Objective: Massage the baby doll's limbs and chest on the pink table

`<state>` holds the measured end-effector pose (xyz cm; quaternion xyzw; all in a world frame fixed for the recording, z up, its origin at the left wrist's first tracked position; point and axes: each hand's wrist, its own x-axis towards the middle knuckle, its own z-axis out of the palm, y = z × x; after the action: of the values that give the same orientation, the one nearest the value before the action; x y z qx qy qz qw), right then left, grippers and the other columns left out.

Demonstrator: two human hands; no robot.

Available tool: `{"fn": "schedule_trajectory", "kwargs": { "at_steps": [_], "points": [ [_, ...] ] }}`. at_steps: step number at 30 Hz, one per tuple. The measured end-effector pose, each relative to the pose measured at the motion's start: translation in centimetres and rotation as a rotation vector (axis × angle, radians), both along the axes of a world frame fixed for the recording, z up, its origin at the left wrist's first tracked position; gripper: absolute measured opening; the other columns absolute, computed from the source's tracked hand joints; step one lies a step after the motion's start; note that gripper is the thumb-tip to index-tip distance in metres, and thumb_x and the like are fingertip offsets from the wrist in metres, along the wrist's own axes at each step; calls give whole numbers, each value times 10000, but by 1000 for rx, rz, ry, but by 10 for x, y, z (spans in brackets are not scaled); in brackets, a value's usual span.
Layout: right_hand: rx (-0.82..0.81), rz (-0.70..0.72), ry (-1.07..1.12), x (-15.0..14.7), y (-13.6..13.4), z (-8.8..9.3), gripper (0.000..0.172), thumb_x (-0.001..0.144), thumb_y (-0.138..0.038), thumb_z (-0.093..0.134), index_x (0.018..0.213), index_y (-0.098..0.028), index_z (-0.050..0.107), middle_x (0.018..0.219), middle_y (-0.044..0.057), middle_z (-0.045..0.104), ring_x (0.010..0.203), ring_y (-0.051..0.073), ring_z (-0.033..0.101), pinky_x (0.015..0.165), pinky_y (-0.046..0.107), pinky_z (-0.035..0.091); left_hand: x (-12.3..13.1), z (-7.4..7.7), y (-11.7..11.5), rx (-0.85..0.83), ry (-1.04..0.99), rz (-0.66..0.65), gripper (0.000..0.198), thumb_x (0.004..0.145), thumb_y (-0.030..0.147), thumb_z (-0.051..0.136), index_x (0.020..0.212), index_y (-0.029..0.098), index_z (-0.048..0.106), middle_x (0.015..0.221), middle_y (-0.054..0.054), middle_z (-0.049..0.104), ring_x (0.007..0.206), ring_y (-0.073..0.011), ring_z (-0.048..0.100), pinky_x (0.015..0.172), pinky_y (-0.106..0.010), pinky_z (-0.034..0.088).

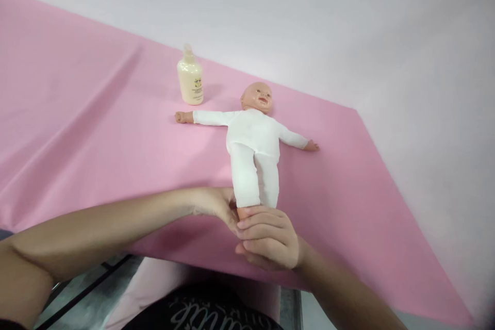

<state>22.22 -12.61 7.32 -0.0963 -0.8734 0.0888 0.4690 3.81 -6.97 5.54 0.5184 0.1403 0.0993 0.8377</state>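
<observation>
A plain indoor room laid out like a baby-care practice spot; whether home or classroom cannot be told. A pink sheet (96, 129) covers the table up to a bare white wall (348, 20) — near its far edge lie a baby doll (253, 139) and a cream lotion bottle (190, 82).

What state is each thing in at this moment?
doll: lying face up, arms spread
bottle: upright, apart from the doll
pink sheet: spread out, creased
right hand: closed around the doll's feet
left hand: at the feet, grip hidden
</observation>
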Motion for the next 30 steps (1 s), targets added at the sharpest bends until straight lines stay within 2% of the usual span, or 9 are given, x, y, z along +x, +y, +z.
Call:
{"fn": "schedule_trajectory", "kwargs": {
  "at_steps": [3,5,9,11,15,19,25,28,30],
  "points": [
    [-13,39,50,-2,-1,-6,96,840,-214,669,880,-171,592,748,21,707,802,127,709,917,294,576,3,-6,-2,18,26,-16,511,549,263,915,997,151,697,989,-49,718,989,-249,659,869,-375,565],
    [-34,69,10,0,1,-7,120,855,-275,636,912,-175,601,795,33,716,894,146,710,971,322,545,2,-6,0,29,21,-9,535,550,270,915,1024,160,693,1024,-49,715,1035,-258,648,901,-381,552],
    [-64,-39,-211,7,11,0,423,828,-461,662,1121,-163,595,1148,106,696,1267,207,554,1160,415,350,-2,0,5,92,-35,-45,696,575,248,901,1213,206,625,1206,-48,662,1223,-269,555,1012,-386,484],
    [-65,-71,-259,8,13,3,451,805,-494,688,1113,-174,608,1187,95,684,1337,213,483,1196,436,276,-3,2,8,112,-27,-49,737,594,212,886,1266,209,586,1247,-44,639,1259,-260,528,1039,-389,458],
    [-21,-11,-208,3,7,3,150,834,-302,696,903,-185,631,924,23,732,1118,151,641,1128,363,404,-2,2,5,83,11,-25,612,578,162,877,1143,166,640,1119,-29,687,1128,-245,606,998,-392,482],
    [-38,22,-124,-2,-4,4,104,863,-246,672,821,-178,604,765,4,693,840,107,689,985,283,528,1,0,0,16,39,-61,439,566,159,868,964,161,682,908,-7,708,949,-225,655,884,-368,531],
    [-13,51,-32,-1,-7,4,35,914,-191,587,947,-180,590,811,14,708,849,115,698,930,305,568,-1,0,-2,-228,50,-12,389,620,139,735,1002,165,667,865,-4,690,787,-174,670,762,-323,547],
    [13,20,-4,0,-5,6,155,917,-123,550,1054,-194,557,945,32,732,936,108,698,921,287,574,-3,1,-1,-275,10,21,367,644,135,673,1011,154,663,866,-6,692,789,-159,666,774,-301,534],
    [4,-16,-37,1,-1,7,219,915,-236,601,1117,-192,532,1065,68,724,1076,136,668,995,322,538,-3,3,-1,-291,-11,15,428,653,132,675,1079,169,643,905,-3,694,829,-161,666,789,-296,525]
  ]
}}
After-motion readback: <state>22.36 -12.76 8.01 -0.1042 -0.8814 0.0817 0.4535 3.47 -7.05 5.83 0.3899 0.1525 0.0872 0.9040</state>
